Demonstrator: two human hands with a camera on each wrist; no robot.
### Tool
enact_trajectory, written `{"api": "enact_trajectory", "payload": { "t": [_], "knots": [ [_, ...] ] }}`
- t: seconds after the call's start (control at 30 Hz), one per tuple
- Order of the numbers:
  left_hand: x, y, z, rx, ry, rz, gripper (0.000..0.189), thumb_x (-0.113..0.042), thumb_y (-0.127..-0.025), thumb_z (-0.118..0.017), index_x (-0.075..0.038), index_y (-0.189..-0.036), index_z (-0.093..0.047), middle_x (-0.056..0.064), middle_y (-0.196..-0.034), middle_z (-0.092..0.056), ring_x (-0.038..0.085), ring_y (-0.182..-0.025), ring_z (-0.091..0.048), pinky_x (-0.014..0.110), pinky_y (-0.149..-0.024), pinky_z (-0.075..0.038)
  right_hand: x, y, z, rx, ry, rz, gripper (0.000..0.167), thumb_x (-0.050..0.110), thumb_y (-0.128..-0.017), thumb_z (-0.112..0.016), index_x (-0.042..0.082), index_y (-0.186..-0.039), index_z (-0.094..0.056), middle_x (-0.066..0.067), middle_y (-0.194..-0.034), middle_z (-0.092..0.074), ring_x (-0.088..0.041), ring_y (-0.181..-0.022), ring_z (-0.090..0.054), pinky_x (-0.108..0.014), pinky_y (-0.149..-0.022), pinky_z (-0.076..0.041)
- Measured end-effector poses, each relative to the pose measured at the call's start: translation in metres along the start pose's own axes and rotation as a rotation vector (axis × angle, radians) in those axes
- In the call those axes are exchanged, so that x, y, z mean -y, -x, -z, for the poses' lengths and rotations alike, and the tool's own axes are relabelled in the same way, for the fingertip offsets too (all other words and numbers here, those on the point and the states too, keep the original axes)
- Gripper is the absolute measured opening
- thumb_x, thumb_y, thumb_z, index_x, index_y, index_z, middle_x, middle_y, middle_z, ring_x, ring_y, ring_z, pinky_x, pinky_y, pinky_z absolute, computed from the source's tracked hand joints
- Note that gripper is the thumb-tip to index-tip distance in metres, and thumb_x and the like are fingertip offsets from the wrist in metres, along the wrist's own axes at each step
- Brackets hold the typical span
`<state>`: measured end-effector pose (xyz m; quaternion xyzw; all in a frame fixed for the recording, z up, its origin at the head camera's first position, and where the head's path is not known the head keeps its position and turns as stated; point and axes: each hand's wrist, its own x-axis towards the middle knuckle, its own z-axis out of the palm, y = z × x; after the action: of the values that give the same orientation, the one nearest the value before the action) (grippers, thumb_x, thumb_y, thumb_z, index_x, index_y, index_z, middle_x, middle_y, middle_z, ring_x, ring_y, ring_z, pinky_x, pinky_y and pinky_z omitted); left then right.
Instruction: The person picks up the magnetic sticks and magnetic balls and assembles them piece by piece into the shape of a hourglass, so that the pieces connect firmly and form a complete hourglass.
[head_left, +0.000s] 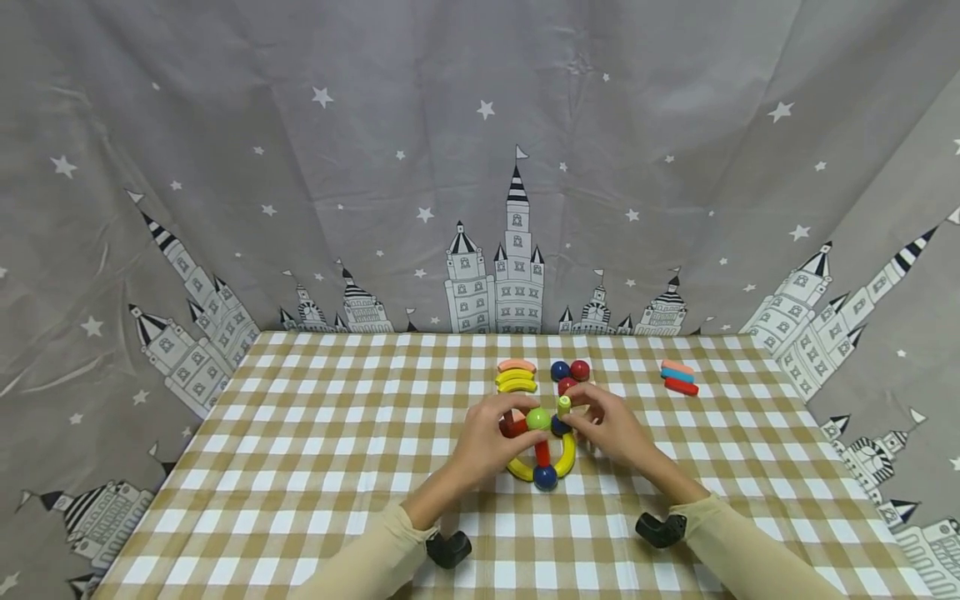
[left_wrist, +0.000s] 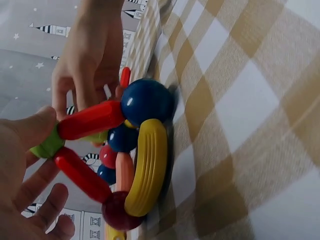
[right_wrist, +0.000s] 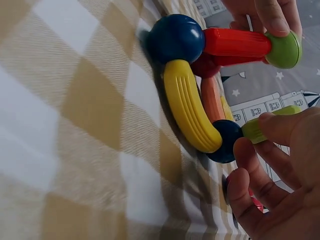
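My left hand [head_left: 480, 442] pinches a green ball [head_left: 538, 419] at the top of a toy frame of magnetic rods and balls. Two red rods [left_wrist: 92, 120] run down from that ball, one to a blue ball [head_left: 545, 477] and one to a dark red ball [left_wrist: 120, 212]. Along the base, curved yellow rods [head_left: 567, 454] and an orange one [left_wrist: 124, 172] link the balls. My right hand [head_left: 615, 425] pinches a short green rod [right_wrist: 253, 131], held upright with its lower end at another blue ball [right_wrist: 229, 142]. Its upper end is apart from the green ball.
Behind the frame lie curved yellow rods [head_left: 516, 381] and a curved salmon rod [head_left: 517, 365]. Loose balls, one blue [head_left: 560, 371] and two red [head_left: 580, 370], sit behind my right hand. Straight rods, including a red one [head_left: 681, 387], lie farther right on the checked tablecloth [head_left: 322, 450].
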<state>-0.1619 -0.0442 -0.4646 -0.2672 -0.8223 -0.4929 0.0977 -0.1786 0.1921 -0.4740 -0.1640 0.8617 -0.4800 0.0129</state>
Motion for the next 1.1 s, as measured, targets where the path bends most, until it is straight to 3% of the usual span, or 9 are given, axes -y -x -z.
{"api": "enact_trajectory", "payload": {
  "t": [0.23, 0.47, 0.6, 0.93, 1.1],
  "knots": [
    [0.001, -0.004, 0.009, 0.078, -0.029, -0.03, 0.036, -0.014, -0.082, -0.088, -0.011, -0.115, -0.076, -0.001, -0.115, -0.075, 0.021, -0.099, -0.067, 0.039, -0.083, -0.056, 0.0, 0.017, 0.001, -0.023, 0.057, 0.063, 0.028, 0.007, -0.091, -0.078, 0.008, -0.117, -0.068, -0.009, -0.109, -0.071, -0.011, -0.065, -0.061, -0.027, -0.055, -0.052],
    [0.004, -0.005, 0.015, 0.108, -0.011, 0.024, 0.035, -0.015, -0.085, -0.086, -0.01, -0.118, -0.076, -0.001, -0.111, -0.074, 0.027, -0.085, -0.06, 0.031, -0.064, -0.047, 0.005, 0.024, -0.003, -0.008, 0.096, 0.092, 0.026, 0.009, -0.092, -0.077, 0.012, -0.116, -0.069, -0.003, -0.105, -0.073, -0.008, -0.067, -0.06, -0.026, -0.058, -0.053],
    [0.004, -0.005, 0.014, 0.105, -0.021, 0.044, 0.033, -0.018, -0.085, -0.086, -0.012, -0.117, -0.077, -0.003, -0.107, -0.074, 0.03, -0.082, -0.059, 0.025, -0.06, -0.042, 0.007, 0.024, -0.005, -0.012, 0.105, 0.135, 0.025, 0.007, -0.091, -0.078, 0.012, -0.114, -0.072, -0.001, -0.102, -0.074, -0.006, -0.065, -0.061, -0.026, -0.058, -0.053],
    [0.004, -0.009, 0.01, 0.119, -0.028, 0.024, 0.034, -0.018, -0.085, -0.086, -0.009, -0.117, -0.076, -0.002, -0.11, -0.075, 0.024, -0.091, -0.062, 0.037, -0.072, -0.048, 0.005, 0.022, -0.007, 0.005, 0.13, 0.168, 0.025, 0.008, -0.091, -0.078, 0.009, -0.116, -0.073, -0.003, -0.103, -0.074, -0.005, -0.065, -0.057, -0.024, -0.056, -0.051],
    [0.005, -0.011, 0.01, 0.14, 0.003, 0.022, 0.033, -0.015, -0.087, -0.084, -0.007, -0.119, -0.076, 0.002, -0.115, -0.075, 0.025, -0.103, -0.065, 0.049, -0.087, -0.051, 0.005, 0.022, -0.009, -0.012, 0.137, 0.187, 0.025, 0.008, -0.09, -0.079, 0.008, -0.114, -0.074, -0.003, -0.099, -0.074, -0.004, -0.062, -0.056, -0.023, -0.055, -0.05]
  ]
}}
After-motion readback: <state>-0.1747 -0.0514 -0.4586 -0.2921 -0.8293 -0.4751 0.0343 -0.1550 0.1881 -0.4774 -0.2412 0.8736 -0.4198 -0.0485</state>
